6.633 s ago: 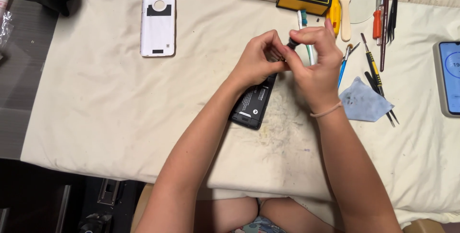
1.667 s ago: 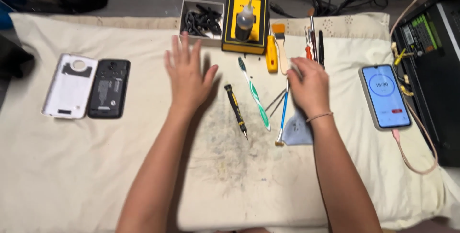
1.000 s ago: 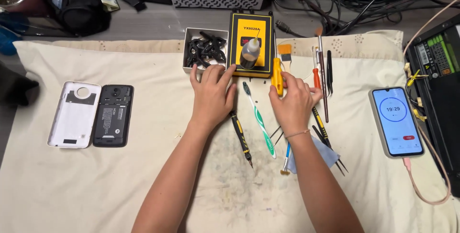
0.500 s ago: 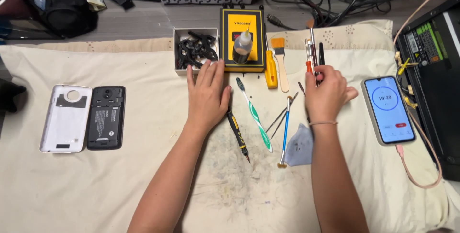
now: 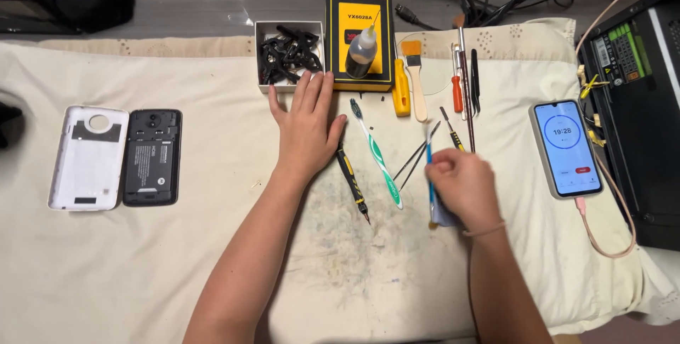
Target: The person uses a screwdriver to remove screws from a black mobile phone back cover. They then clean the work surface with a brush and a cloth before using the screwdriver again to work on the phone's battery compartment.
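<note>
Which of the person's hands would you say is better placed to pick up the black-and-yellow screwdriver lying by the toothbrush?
Probably the left. The left hand lies flat with its thumb right beside the screwdriver, while the right hand is farther off, past the toothbrush, curled over a blue-handled tool.

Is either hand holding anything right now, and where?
Left hand lies flat, empty. Right hand is curled over the blue-handled tool near its middle; an actual grip cannot be told.
</note>
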